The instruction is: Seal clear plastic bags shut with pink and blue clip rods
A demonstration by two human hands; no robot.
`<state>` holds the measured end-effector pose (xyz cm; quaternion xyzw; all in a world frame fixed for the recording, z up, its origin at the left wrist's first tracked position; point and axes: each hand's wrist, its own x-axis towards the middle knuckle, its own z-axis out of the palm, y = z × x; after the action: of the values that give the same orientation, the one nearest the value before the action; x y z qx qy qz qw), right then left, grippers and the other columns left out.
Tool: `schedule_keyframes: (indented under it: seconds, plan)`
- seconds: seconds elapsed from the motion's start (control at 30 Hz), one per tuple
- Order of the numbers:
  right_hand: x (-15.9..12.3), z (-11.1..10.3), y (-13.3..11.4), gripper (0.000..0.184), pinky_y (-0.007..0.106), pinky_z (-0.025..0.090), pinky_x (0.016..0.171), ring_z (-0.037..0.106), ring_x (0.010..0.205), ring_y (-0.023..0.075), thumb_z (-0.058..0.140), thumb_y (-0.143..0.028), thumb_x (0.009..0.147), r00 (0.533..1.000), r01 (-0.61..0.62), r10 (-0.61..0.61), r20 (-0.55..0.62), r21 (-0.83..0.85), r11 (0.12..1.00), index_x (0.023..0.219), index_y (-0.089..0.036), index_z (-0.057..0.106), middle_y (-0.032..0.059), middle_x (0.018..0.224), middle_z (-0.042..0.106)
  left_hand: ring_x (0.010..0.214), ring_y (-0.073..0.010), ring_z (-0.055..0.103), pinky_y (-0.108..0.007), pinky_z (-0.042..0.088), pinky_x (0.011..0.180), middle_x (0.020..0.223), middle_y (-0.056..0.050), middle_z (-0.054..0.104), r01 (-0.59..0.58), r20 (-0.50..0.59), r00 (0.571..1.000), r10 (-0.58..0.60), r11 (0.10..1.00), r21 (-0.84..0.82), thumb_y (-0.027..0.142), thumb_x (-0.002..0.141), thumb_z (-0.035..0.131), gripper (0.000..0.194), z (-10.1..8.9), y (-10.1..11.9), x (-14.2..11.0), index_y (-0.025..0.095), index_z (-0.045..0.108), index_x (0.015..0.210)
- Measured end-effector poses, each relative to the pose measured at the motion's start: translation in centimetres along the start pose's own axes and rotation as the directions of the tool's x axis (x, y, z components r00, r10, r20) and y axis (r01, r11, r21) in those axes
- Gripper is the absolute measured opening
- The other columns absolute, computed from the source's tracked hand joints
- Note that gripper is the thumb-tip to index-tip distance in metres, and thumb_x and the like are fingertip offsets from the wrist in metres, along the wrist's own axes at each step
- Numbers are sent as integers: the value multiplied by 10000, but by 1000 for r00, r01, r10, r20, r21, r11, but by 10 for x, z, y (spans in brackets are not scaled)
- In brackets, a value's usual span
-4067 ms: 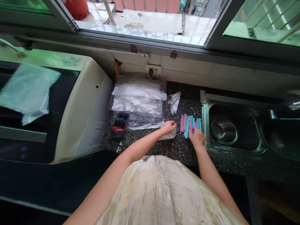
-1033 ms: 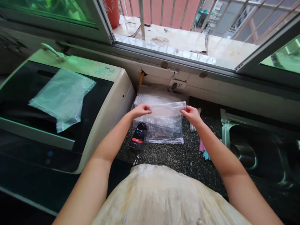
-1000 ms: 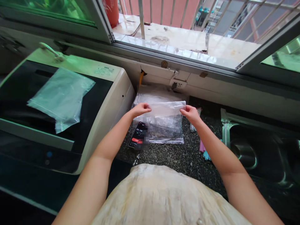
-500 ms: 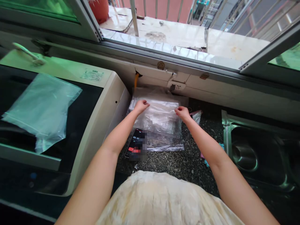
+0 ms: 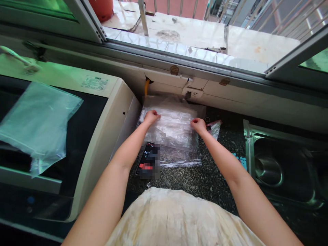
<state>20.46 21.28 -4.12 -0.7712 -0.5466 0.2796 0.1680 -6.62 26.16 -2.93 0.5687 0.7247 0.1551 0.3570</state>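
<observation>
While the left hand (image 5: 152,118) and right hand (image 5: 199,125) pinch its edges, fingertips closed, a clear bag (image 5: 175,119) lies between them.
Left to right: plastic pouch (image 5: 41,123), well left of the left hand; phone (image 5: 144,160), body-side of that hand; plastic sheets (image 5: 178,154), beneath both hands; packet (image 5: 214,131), just beside the right hand; sink (image 5: 289,171), well right of it.

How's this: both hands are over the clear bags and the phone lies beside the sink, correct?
Not quite: the phone isn't beside the sink. The head view shows it at the near left corner of the bags. The left hand and right hand are indeed over the bags.
</observation>
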Motion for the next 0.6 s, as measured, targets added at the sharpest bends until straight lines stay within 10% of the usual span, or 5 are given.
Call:
schedule_keyframes:
  seconds: [0.3, 0.43, 0.6]
  plan:
    - [-9, -20, 6, 175, 251, 440, 636, 602, 702, 168, 523, -255, 688, 998, 33, -33, -45, -7, 999, 751, -163, 658, 53, 759, 679, 748, -191, 553, -269, 404, 655, 769, -53, 595, -29, -167, 985, 46, 994, 106, 467, 686, 559, 340, -18, 5, -8, 157, 589, 821]
    - [-8, -52, 23, 193, 251, 442, 646, 603, 704, 162, 512, -264, 706, 994, 47, -47, -99, -2, 999, 777, -160, 659, 52, 772, 680, 884, -222, 537, -314, 405, 775, 901, -92, 576, -176, -377, 893, 246, 961, 212, 340, 749, 518, 242, -22, 21, -17, 154, 588, 889]
    - [6, -95, 52, 189, 249, 439, 653, 614, 737, 172, 521, -235, 718, 983, 0, -18, -181, -100, 995, 814, -155, 662, 64, 804, 683, 824, -191, 519, -315, 405, 785, 791, -64, 559, -544, -216, 775, 594, 801, 250, 251, 778, 481, 149, 29, 64, -50, 167, 596, 825]
